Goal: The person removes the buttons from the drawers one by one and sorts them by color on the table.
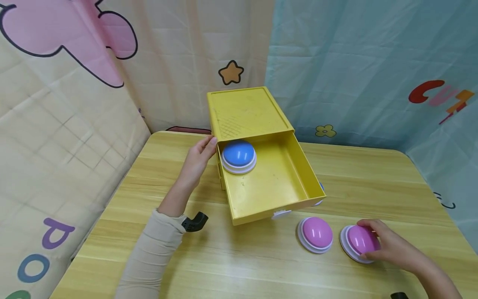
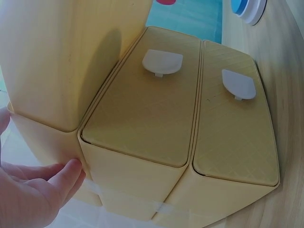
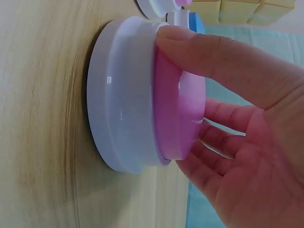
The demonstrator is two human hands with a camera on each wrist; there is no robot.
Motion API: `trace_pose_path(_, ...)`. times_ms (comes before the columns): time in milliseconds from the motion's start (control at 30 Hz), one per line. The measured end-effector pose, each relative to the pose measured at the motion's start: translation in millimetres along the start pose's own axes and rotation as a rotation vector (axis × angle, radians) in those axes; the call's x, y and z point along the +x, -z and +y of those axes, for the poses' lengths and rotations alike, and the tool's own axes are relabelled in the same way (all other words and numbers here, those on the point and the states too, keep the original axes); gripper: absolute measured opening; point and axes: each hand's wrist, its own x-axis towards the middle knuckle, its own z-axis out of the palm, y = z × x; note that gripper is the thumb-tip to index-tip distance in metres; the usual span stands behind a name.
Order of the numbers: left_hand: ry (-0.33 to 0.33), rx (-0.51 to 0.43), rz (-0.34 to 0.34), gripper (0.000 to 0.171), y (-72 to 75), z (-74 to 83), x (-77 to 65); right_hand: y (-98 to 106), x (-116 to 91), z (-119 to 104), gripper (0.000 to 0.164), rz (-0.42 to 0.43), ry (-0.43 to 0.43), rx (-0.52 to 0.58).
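A yellow drawer cabinet [image 1: 250,112] stands at the middle of the table with its top drawer [image 1: 269,182] pulled out. Inside that drawer, at the back left, sits a blue dome push button [image 1: 239,154] on a white base. My left hand [image 1: 198,160] touches the cabinet's left side near the top front corner, its fingers [image 2: 66,178] laid along the side wall. At the front right, my right hand [image 1: 392,245] grips a pink push button [image 1: 360,241] by its dome, thumb on one side and fingers on the other. The button's white base [image 3: 121,95] is close over the table.
Another pink push button [image 1: 316,233] lies just left of the held one. A further blue button [image 1: 321,186] is partly hidden behind the drawer's right front corner. Two lower drawers with white handles [image 2: 162,62] are closed. Printed curtains [image 1: 336,62] hang behind the table.
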Motion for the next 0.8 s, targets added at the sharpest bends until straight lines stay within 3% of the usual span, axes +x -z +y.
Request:
trace_pose_path(200, -0.006, -0.009, 0.000, 0.062, 0.7, 0.2, -0.2, 16.7, 11.0, -14.2, 0.079, -0.084, -0.068, 0.044)
trace_pose_path(300, -0.014, -0.014, -0.002, 0.061, 1.1, 0.4, -0.2, 31.4, 22.5, -26.0, 0.081, -0.082, -0.090, 0.100)
trace_pose_path(567, 0.002, -0.013, 0.000, 0.061, 1.8, -0.5, 0.2, 60.6, 56.9, -57.5, 0.080, 0.101, 0.070, 0.117)
trace_pose_path(800, 0.007, -0.014, -0.004, 0.062, 1.6, -1.9, 1.1, 81.9, 85.6, -91.4, 0.077, 0.136, 0.135, 0.125)
